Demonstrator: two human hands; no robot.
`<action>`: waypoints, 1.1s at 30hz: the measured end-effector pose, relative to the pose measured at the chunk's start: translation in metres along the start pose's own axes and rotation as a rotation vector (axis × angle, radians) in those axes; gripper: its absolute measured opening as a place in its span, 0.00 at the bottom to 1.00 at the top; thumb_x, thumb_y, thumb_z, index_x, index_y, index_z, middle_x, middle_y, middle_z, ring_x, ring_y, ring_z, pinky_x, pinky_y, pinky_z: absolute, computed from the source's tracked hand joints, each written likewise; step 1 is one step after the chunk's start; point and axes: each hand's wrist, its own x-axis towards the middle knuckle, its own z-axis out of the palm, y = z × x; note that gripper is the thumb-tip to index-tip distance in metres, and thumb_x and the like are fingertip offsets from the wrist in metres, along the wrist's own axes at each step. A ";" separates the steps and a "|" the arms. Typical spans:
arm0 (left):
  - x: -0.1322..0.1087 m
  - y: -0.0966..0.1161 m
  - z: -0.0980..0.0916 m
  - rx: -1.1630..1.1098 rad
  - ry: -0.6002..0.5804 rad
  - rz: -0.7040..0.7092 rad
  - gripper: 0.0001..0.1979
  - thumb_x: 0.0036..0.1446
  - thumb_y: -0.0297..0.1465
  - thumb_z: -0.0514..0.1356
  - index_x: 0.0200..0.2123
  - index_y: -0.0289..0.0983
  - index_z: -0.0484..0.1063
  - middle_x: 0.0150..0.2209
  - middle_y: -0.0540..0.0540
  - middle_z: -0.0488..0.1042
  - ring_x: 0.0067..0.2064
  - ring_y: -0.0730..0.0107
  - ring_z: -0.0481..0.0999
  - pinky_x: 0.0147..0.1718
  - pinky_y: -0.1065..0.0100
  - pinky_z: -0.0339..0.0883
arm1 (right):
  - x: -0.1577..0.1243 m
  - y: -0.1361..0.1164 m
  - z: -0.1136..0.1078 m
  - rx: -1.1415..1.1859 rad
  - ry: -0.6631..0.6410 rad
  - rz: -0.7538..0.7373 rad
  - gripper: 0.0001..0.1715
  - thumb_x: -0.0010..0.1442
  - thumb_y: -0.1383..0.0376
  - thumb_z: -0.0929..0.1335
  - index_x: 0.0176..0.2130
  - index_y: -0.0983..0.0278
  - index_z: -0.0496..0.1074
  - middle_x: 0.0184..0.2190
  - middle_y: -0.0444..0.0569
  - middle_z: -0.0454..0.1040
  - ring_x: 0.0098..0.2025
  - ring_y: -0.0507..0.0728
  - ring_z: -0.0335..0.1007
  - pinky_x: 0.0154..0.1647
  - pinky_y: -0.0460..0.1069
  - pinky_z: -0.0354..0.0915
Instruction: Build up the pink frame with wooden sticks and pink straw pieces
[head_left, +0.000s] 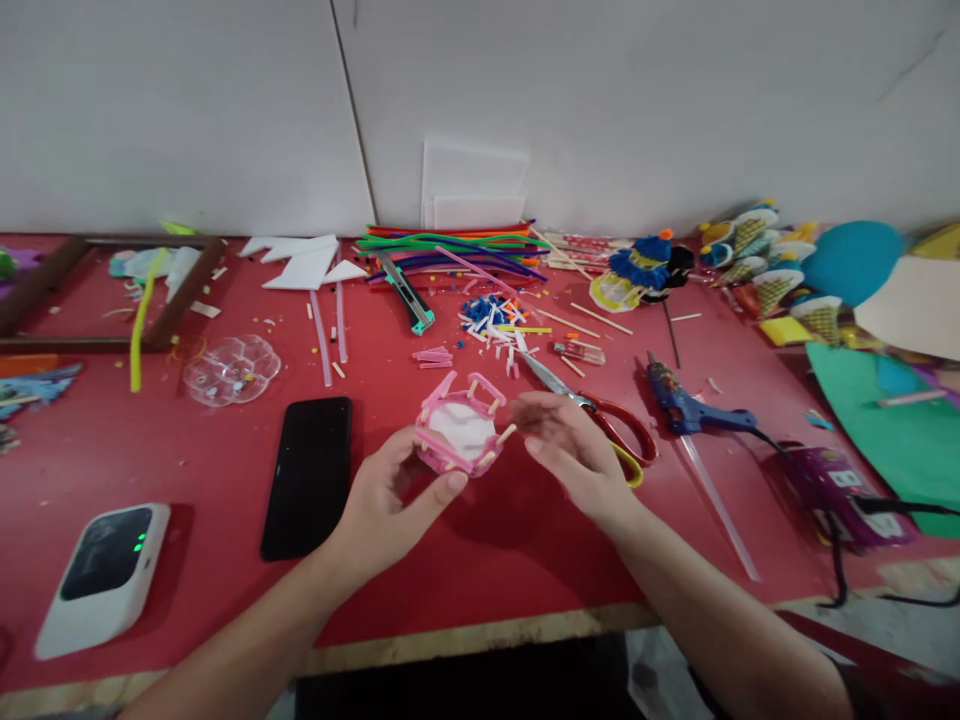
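Observation:
My left hand [405,490] is closed around the near left side of a small pink craft frame [439,450], its thumb along the near rim. The frame has a white round base [461,427], and short wooden stick pieces stand around its pink edge. One pale stick [507,434] juts out at the right. My right hand [574,450] hovers just to the right of that stick, fingers curved, thumb apart from them, and nothing visible in between. Behind the right hand lie scissors [622,430] with red and yellow handles, partly hidden by it.
On the red table [480,590] lie a phone [307,480], a white device [105,575], a utility knife [405,292], pipe cleaners [450,250] and cut scraps [491,318]. A blue glue gun [686,402] with a black cord and a lighter [579,352] are at the right.

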 end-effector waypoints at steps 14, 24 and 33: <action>-0.001 0.004 -0.002 0.198 0.175 0.124 0.22 0.46 0.31 0.69 0.43 0.40 0.64 0.42 0.46 0.69 0.42 0.66 0.76 0.39 0.67 0.75 | -0.001 0.000 0.016 0.469 -0.093 0.111 0.14 0.57 0.68 0.74 0.44 0.55 0.74 0.35 0.41 0.80 0.39 0.47 0.78 0.44 0.42 0.73; 0.011 -0.018 -0.010 0.297 0.178 -0.152 0.24 0.53 0.40 0.65 0.50 0.40 0.65 0.46 0.43 0.75 0.47 0.59 0.77 0.48 0.57 0.72 | 0.001 0.016 0.017 0.345 -0.075 0.261 0.19 0.54 0.64 0.75 0.46 0.58 0.72 0.45 0.48 0.78 0.48 0.54 0.76 0.51 0.51 0.72; 0.016 -0.034 -0.015 0.670 0.108 -0.052 0.20 0.60 0.36 0.58 0.54 0.37 0.67 0.50 0.37 0.74 0.51 0.53 0.75 0.47 0.53 0.72 | 0.004 0.020 0.016 0.282 -0.135 0.398 0.22 0.50 0.63 0.74 0.45 0.59 0.69 0.47 0.51 0.77 0.48 0.58 0.77 0.54 0.58 0.70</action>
